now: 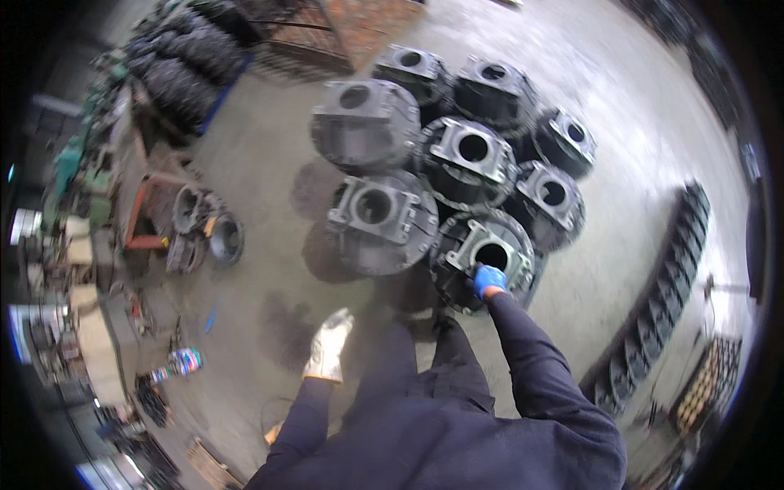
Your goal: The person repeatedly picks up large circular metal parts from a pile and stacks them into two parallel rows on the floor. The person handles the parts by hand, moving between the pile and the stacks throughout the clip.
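My right hand, in a blue glove, is at the opening of the nearest dark cast-metal housing. Its fingers look curled in, and what they hold, if anything, is hidden. My left hand wears a whitish work glove and hangs over the floor, its fingers stretched out with nothing in them. Left of the nearest housing stands a greyer housing with a round bore and a square flange. Directly behind is another housing, and a similar housing stands to the right.
More housings stand in a cluster farther back. On the right, a long row of dark ribbed parts lies on the floor. Metal castings sit beside an orange frame at left. A colourful container and a blue strip lie nearer.
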`<move>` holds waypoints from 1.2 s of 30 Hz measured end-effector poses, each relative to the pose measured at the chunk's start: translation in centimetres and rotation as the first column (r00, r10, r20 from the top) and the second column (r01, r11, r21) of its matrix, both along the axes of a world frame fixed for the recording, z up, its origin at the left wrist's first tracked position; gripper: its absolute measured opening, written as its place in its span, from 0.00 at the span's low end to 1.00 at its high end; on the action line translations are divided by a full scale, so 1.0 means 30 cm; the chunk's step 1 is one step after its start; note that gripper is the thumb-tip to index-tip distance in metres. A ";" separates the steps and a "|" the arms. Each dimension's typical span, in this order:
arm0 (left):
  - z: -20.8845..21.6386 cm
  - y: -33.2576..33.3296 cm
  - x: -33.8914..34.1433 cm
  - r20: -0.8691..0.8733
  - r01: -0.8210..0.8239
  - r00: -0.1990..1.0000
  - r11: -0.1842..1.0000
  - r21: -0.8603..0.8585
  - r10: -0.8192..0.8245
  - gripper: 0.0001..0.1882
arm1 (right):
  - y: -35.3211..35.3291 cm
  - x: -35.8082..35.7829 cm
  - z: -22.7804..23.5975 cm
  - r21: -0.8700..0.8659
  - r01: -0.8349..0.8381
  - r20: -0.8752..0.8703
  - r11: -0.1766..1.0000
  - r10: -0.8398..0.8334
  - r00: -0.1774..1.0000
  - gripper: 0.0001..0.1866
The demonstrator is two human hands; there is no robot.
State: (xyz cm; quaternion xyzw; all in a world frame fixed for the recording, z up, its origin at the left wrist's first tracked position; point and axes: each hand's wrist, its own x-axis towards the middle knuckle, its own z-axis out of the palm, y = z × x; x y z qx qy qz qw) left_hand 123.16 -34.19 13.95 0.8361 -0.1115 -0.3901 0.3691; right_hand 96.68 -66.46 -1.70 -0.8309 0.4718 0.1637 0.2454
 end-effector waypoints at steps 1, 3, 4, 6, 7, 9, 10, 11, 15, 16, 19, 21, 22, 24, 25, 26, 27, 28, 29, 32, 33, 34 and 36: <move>0.004 -0.065 0.042 -0.157 -0.045 0.987 0.998 -0.042 0.038 0.20 | 0.005 0.003 -0.018 0.108 -0.019 -0.090 0.994 0.029 0.996 0.26; 0.007 -0.205 0.111 -0.258 -0.039 0.966 0.994 -0.098 0.012 0.22 | 0.017 0.007 -0.041 0.056 -0.026 -0.073 0.998 0.030 0.997 0.24; 0.012 -0.272 0.147 -0.242 0.002 0.970 0.991 -0.134 -0.035 0.23 | 0.021 0.013 -0.047 0.076 -0.001 -0.039 0.997 0.004 0.999 0.23; 0.005 -0.445 0.220 -0.021 0.362 0.932 0.932 0.030 -0.361 0.29 | 0.005 0.032 -0.052 0.059 0.055 -0.047 0.997 -0.053 0.997 0.21; 0.005 -0.520 0.250 0.251 0.603 0.748 0.787 0.129 -0.614 0.30 | 0.000 0.043 -0.050 0.074 0.084 -0.072 0.994 -0.079 0.994 0.19; -0.002 -0.671 0.308 0.559 0.774 0.282 0.529 0.347 -0.779 0.30 | -0.012 0.057 -0.036 0.085 0.139 -0.052 0.987 -0.135 0.990 0.18; -0.009 -0.725 0.323 0.660 0.809 0.125 0.461 0.364 -0.740 0.29 | -0.010 0.060 -0.028 0.099 0.153 -0.047 0.983 -0.149 0.988 0.18; -0.023 -0.786 0.338 0.702 0.854 0.083 0.413 0.316 -0.707 0.28 | -0.004 0.060 -0.018 0.133 0.162 -0.073 0.978 -0.153 0.986 0.17; -0.081 -0.912 0.362 0.450 0.810 -0.049 0.228 0.540 -0.892 0.36 | -0.007 0.063 0.008 0.232 0.179 -0.140 0.956 -0.149 0.979 0.19; -0.095 -0.923 0.369 0.387 0.798 -0.066 0.184 0.573 -0.920 0.38 | -0.012 0.070 0.015 0.223 0.169 -0.134 0.960 -0.142 0.981 0.19; -0.136 -0.933 0.391 0.200 0.767 -0.096 0.056 0.640 -0.975 0.40 | -0.035 0.092 0.063 0.200 0.187 -0.140 0.962 -0.161 0.977 0.17; -0.153 -0.932 0.414 0.285 0.805 -0.145 0.054 0.590 -0.948 0.38 | -0.055 0.112 0.119 0.224 0.147 -0.162 0.964 -0.111 0.980 0.16; -0.160 -0.928 0.424 0.335 0.822 -0.162 0.061 0.566 -0.928 0.36 | -0.065 0.114 0.156 0.213 0.136 -0.141 0.968 -0.107 0.984 0.17; -0.173 -0.925 0.440 0.235 0.824 -0.121 0.035 0.566 -0.964 0.33 | -0.091 0.116 0.231 0.247 0.121 -0.165 0.961 -0.081 0.983 0.17; -0.178 -0.922 0.444 0.282 0.832 -0.131 0.049 0.553 -0.950 0.33 | -0.105 0.125 0.263 0.246 0.112 -0.167 0.963 -0.071 0.983 0.17; -0.181 -0.922 0.450 0.314 0.826 -0.145 0.060 0.561 -0.938 0.33 | -0.111 0.139 0.294 0.212 0.053 -0.213 0.976 -0.006 0.977 0.16; -0.183 -0.920 0.451 0.353 0.827 -0.163 0.068 0.559 -0.921 0.30 | -0.114 0.143 0.323 0.187 0.060 -0.181 0.981 -0.026 0.983 0.15; -0.184 -0.920 0.453 0.322 0.833 -0.155 0.052 0.551 -0.934 0.29 | -0.097 0.140 0.354 0.185 0.070 -0.173 0.980 -0.038 0.984 0.15; -0.182 -0.919 0.453 0.314 0.838 -0.148 0.050 0.544 -0.938 0.29 | -0.082 0.127 0.382 0.194 0.088 -0.153 0.977 -0.059 0.986 0.16; -0.167 -0.926 0.450 0.273 0.840 -0.124 0.045 0.540 -0.954 0.28 | 0.001 0.034 0.475 0.170 0.108 -0.126 0.980 -0.087 0.988 0.19; -0.157 -0.931 0.449 0.269 0.835 -0.125 0.045 0.548 -0.955 0.29 | 0.039 -0.005 0.507 0.173 0.114 -0.123 0.978 -0.093 0.988 0.18; -0.148 -0.938 0.441 0.244 0.837 -0.120 0.034 0.546 -0.962 0.30 | 0.086 -0.045 0.538 0.170 0.122 -0.103 0.978 -0.105 0.989 0.18; -0.126 -0.951 0.425 0.120 0.833 -0.072 0.006 0.553 -0.990 0.35 | 0.201 -0.128 0.600 0.229 0.164 -0.151 0.960 -0.131 0.980 0.18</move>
